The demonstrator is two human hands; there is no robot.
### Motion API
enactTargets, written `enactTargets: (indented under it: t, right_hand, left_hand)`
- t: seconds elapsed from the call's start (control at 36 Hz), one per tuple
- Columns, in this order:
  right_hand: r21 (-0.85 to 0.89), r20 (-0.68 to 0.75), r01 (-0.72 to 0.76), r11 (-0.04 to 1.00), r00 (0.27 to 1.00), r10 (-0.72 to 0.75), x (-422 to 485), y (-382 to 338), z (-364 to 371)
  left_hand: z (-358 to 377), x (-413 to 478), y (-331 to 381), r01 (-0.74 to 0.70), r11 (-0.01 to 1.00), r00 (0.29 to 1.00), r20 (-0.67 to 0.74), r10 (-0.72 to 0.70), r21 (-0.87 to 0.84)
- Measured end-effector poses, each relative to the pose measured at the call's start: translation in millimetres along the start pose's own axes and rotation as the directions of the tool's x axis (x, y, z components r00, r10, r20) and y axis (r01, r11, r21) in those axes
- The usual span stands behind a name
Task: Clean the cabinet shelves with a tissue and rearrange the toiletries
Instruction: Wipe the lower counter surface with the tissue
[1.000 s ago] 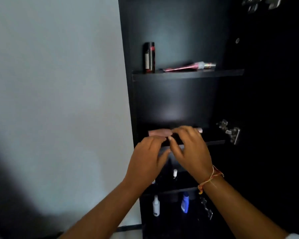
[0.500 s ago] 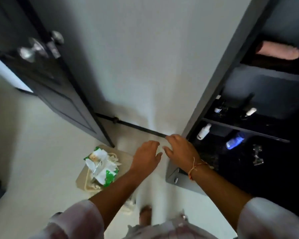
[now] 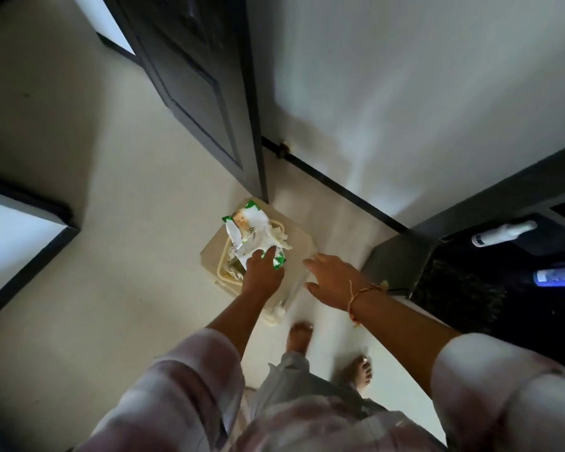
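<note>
Wipes pack (image 3: 253,234): soft green-and-white film pouch, light, crumples under load, a bit slick. It sits on top of a beige bin (image 3: 302,243) on the floor, beside the dark door (image 3: 206,93) and left of the cabinet (image 3: 402,265). My read: pinch it by the sides or pin it flat and pull a tissue from the top opening; squeezing the middle just buckles it.

Left hand (image 3: 261,272): fingers down on the near edge of the pack, touching; can't tell if they're closed on it. Right hand (image 3: 331,277): fingers spread, holding nothing, hovering just right of the bin.

Vs half a second ago: both hands were together at the cabinet's lower corner, off the pack. Left has since reached the pack, the right trails. View has tipped further down; only two bottles (image 3: 503,234) on the low shelves remain visible.
</note>
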State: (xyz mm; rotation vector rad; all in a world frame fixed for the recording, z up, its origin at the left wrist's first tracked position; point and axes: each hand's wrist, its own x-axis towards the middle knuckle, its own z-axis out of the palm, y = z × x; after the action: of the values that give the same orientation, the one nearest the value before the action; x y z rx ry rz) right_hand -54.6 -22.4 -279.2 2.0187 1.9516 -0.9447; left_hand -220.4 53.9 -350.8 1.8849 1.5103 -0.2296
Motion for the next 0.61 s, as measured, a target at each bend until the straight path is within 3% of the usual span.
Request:
enactTargets:
  t: [0.39, 0.5, 0.61]
  right_hand:
    - [-0.015, -0.010, -0.129, 0.992, 0.992, 0.129, -0.3, 43.5, 17.1]
    - [0.002, 0.007, -0.149, 0.989, 0.989, 0.149, -4.0, 51.9, 23.3]
    - [0.013, 0.020, -0.166, 0.986, 0.986, 0.166, -8.0, 58.1, 25.1]
  left_hand:
    - [12.9, 70.1, 17.2, 0.156, 0.982, 0.976, 0.172, -0.137, -0.105]
    - [14.6, 74.4, 13.8, 0.159, 0.976, 0.984, 0.110, -0.143, -0.149]
    - [11.6, 71.9, 16.0, 0.112, 0.955, 0.981, -0.124, -0.151, -0.275]
